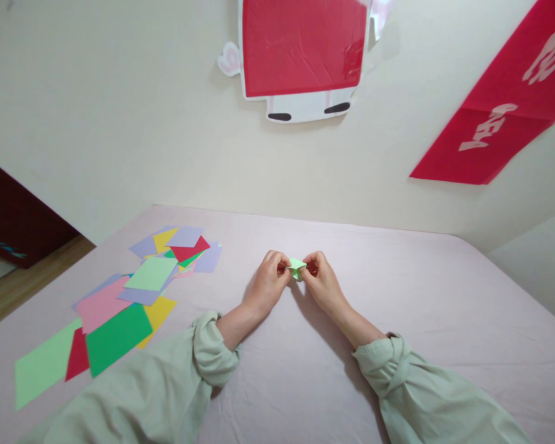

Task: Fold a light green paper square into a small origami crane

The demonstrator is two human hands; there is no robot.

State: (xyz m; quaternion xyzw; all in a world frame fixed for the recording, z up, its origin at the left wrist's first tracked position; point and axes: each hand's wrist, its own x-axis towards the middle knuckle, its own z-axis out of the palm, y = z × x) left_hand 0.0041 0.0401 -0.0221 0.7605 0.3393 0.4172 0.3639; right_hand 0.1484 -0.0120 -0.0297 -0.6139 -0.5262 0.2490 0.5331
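A small piece of light green folded paper (296, 265) is held up between my two hands, just over the cloth-covered surface. My left hand (271, 279) pinches its left edge between thumb and fingers. On the opposite edge, my right hand (322, 283) grips it in the same way. The paper has creases and a flap that hangs below its middle. Its back side and the tips of some fingers are hidden.
Loose sheets of coloured paper (119, 336) lie overlapping on the left of the pale pink cloth (398, 296). Behind the surface rises a white wall (143, 123) with a red cartoon cutout (303, 49) and a red banner (485, 129).
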